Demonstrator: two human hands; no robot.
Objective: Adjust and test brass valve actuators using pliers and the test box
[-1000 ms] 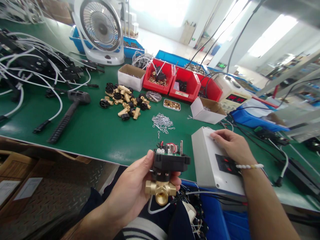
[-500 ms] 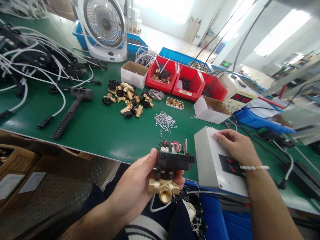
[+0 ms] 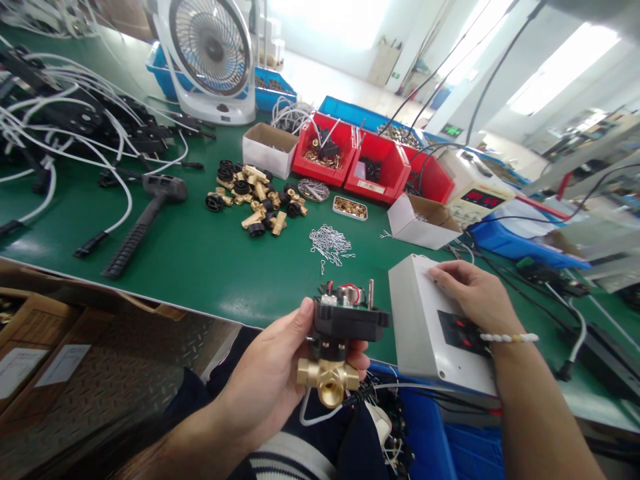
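My left hand is closed around a motorized ball valve, held upright above the table's front edge. Its brass body has threaded ports, one facing me. On top, the black actuator housing lacks its cover, so wires, a circuit board and a metal shaft show. A white cable hangs from the valve. On the right, my right hand rests at the upper end of a grey control box with a black panel. Its thumb and fingertips are pinched together there; whatever lies between them is hidden.
On the green table lie a hammer, brass valve bodies and a heap of cotter pins. Farther back stand red bins, white cartons, a fan and a power supply. Cabled actuators crowd the left.
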